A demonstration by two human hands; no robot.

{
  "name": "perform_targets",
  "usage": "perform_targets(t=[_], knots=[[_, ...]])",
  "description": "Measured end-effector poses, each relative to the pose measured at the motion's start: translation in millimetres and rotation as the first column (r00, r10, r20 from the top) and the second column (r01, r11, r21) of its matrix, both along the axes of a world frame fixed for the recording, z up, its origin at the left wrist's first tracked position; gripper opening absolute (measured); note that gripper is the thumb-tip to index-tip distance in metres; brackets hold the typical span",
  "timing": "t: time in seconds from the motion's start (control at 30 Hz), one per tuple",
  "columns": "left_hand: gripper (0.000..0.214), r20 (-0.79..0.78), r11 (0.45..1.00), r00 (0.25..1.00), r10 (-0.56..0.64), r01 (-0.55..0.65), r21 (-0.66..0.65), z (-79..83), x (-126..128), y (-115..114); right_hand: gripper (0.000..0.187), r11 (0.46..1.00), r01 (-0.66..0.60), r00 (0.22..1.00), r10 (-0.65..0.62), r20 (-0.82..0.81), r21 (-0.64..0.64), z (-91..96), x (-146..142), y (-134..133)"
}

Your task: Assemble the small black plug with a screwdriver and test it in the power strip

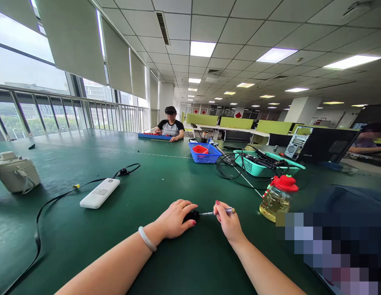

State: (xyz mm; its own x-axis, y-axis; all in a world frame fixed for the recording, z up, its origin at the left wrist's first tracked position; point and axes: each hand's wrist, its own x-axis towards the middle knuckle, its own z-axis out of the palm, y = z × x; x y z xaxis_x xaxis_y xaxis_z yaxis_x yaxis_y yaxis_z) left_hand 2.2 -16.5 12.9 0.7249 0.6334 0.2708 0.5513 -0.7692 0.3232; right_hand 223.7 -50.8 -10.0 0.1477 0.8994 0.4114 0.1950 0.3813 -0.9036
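Observation:
My left hand [174, 220] is closed around a small, dark, rounded black object [193, 216] on the green table. Its fingers and thumb cover most of that object, so its kind cannot be made out. Between the fingers of my right hand [230, 226] is a screwdriver [207, 213] with a thin metal shaft and a pale, see-through handle. The screwdriver lies nearly level, its tip pointing left and meeting the right side of the black object. A pale bracelet [147, 239] circles my left wrist.
On the green table [153, 180] lie a white power bank [100, 193] and a black strap [39, 217]. A red-lidded bottle [275, 200], teal basket [255, 167] of cables and blue basket [205, 157] stand rightward. A beige container [17, 174] is left. Another person [172, 127] sits opposite.

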Motion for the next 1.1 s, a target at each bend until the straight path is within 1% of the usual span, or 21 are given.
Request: perform_targets(t=[0.07,0.13,0.23,0.33,0.5,0.7,0.77,0.9,1.1], knots=[[0.057,-0.014,0.997,0.997,-0.07,0.07,-0.017,-0.7,1.6,-2.1,0.049,0.999,-0.033,0.999,0.033,0.003,-0.009,0.8,-1.6,-0.9],[0.055,-0.034,0.995,0.995,-0.099,0.098,-0.023,-0.5,3.2,-3.8,0.049,0.998,-0.061,0.998,0.061,0.009,-0.012,3.0,-3.3,-2.6],[0.049,-0.05,0.994,0.993,-0.106,0.105,-0.023,1.6,4.4,-5.6,0.049,0.994,-0.105,0.994,0.105,0.011,-0.02,6.8,-5.8,-5.6],[0.041,-0.051,0.995,0.994,-0.095,0.094,-0.019,4.3,4.6,-6.8,0.048,0.993,-0.118,0.993,0.118,0.014,-0.013,8.5,-7.0,-7.3],[0.032,-0.045,0.998,0.997,-0.067,0.067,-0.002,5.1,4.9,-7.2,0.048,0.994,-0.108,0.994,0.108,-0.009,0.007,6.8,-5.5,-6.8],[0.04,-0.023,0.998,0.998,-0.061,0.06,-0.011,4.0,3.9,-6.3,0.049,0.999,-0.04,0.999,0.041,-0.026,0.024,3.3,-1.7,-3.6],[0.039,-0.019,0.998,0.998,-0.059,0.059,-0.01,4.8,3.5,-6.4,0.05,0.999,-0.024,1.0,0.024,-0.02,0.028,1.4,-0.9,-2.0],[0.033,-0.007,0.999,0.999,-0.047,0.046,-0.01,6.1,3.4,-6.4,0.05,0.999,-0.02,1.0,0.02,-0.002,0.025,-0.4,-0.8,-1.0],[0.03,0.015,1.0,1.0,-0.019,0.018,0.012,5.1,3.3,-5.3,0.051,0.999,-0.023,1.0,0.023,0.006,0.024,2.2,-2.3,-4.1]])
